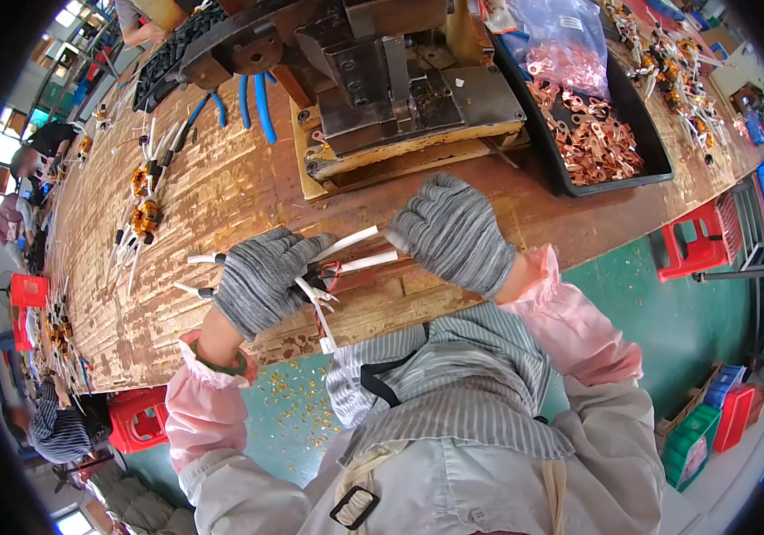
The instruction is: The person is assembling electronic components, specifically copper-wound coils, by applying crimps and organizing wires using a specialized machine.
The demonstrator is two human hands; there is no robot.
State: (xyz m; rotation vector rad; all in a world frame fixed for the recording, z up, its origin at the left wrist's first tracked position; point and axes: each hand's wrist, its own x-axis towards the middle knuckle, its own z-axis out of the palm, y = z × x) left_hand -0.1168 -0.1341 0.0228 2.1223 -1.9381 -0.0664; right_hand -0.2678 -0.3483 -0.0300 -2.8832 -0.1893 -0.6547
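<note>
My left hand (pixel 262 278), in a grey knitted glove, is closed around a bundle of white wires (pixel 349 242) above the table's near edge. Two white ends point right, and two more stick out at left with black sleeves (pixel 206 292). A small red part and thin white leads hang below the fingers; the rest of the bundle is hidden in the palm. My right hand (pixel 453 234), gloved alike, has its fingers curled in a pinch just off the tip of the upper white wire. What it holds, if anything, is hidden.
A heavy metal press (pixel 400 107) stands ahead on the worn wooden table (pixel 248 192). Right of it, a black tray (pixel 614 184) holds copper lugs (pixel 596 143) and a plastic bag (pixel 565 45). Wired copper coils (pixel 144 217) lie at left. A red stool (pixel 698 236) is at right; co-workers are far left.
</note>
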